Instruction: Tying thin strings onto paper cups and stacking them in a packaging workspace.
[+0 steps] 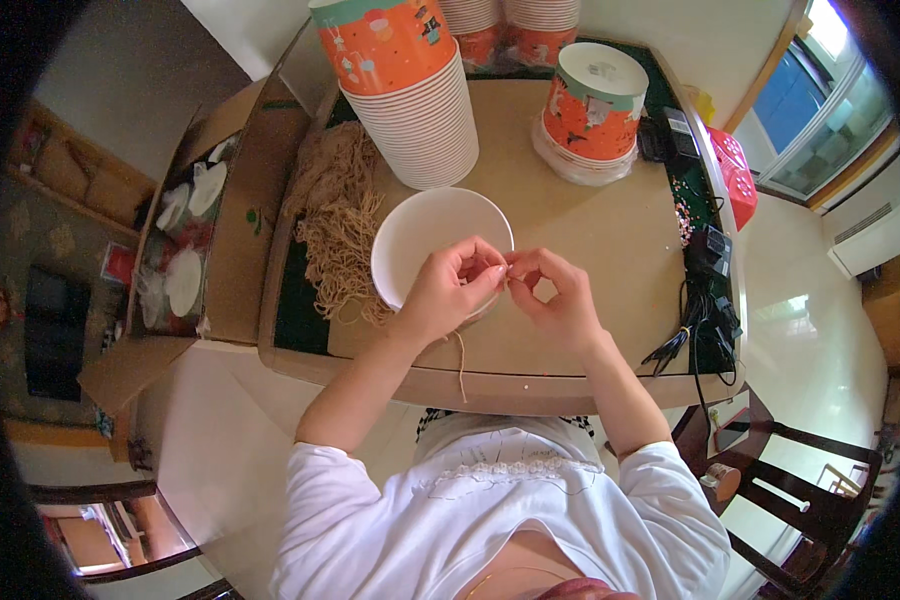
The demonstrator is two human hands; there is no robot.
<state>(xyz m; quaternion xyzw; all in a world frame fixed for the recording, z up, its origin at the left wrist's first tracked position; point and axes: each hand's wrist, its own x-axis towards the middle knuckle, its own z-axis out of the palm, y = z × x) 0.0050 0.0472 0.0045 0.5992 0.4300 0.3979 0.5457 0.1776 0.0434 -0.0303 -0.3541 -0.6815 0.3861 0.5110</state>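
My left hand (448, 288) and my right hand (552, 290) meet over the near right rim of a white paper bucket (410, 232). Both are closed in a pinch, fingertips almost touching, on a thin piece of beige string. A loose tail of string (461, 368) hangs below my left hand past the table's near edge. The bucket's open mouth faces me, and my hands cover part of its rim. Whether the string passes through the bucket's wall I cannot tell. To the left lies a tangled heap of beige string (345, 240).
A tall leaning stack of orange and white paper buckets (415, 130) stands behind. An upside-down orange bucket (592, 118) sits at the back right. Black cables and adapters (708, 290) line the table's right edge. An open cardboard box (238, 235) adjoins the left side.
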